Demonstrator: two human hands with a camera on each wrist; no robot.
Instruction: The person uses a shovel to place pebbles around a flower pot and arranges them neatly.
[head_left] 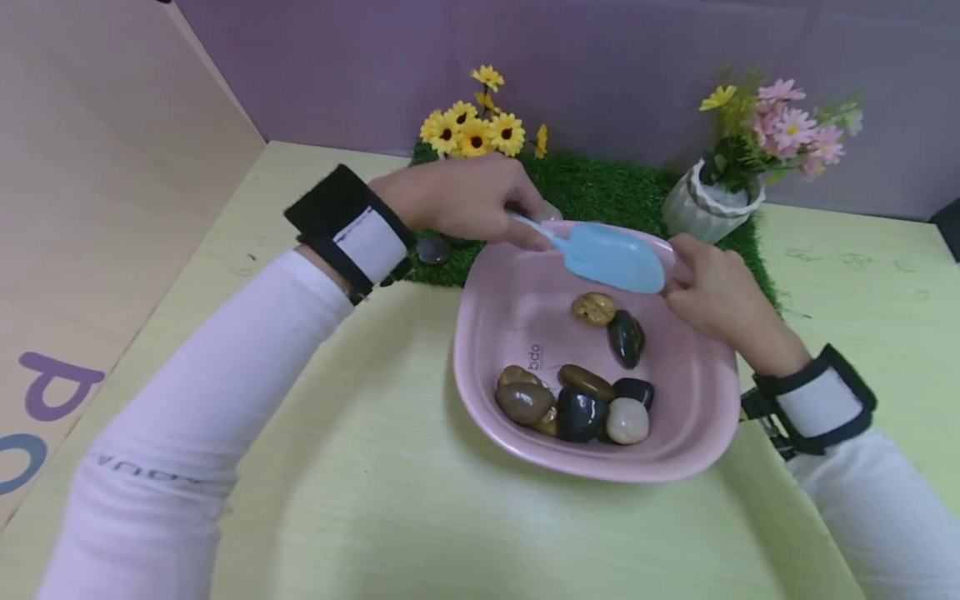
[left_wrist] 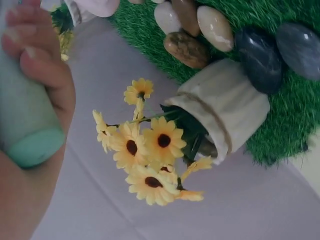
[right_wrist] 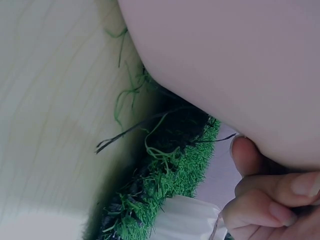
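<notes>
My left hand [head_left: 476, 200] grips the handle of a light blue plastic scoop [head_left: 613, 257]. In the left wrist view, its fingers curl round the thick pale green-blue handle [left_wrist: 27, 105]. The scoop's head lies over the far side of a pink basin [head_left: 495, 400], its tip close to my right hand [head_left: 723, 292]. That hand pinches the basin's right rim; in the right wrist view its fingertips [right_wrist: 247, 155] are at the rim's underside. Inside the basin, several smooth stones bunch along the near side, with a tan stone [head_left: 594, 309] and a dark stone [head_left: 626, 339] farther back.
Behind the basin lies a green grass mat [head_left: 600, 190]. It bears a white pot of pink flowers [head_left: 712, 204], yellow flowers [head_left: 474, 133] in a cream pot [left_wrist: 220, 105], and several stones, one dark [left_wrist: 259, 59]. A purple wall [head_left: 600, 75] stands behind the table [head_left: 360, 467].
</notes>
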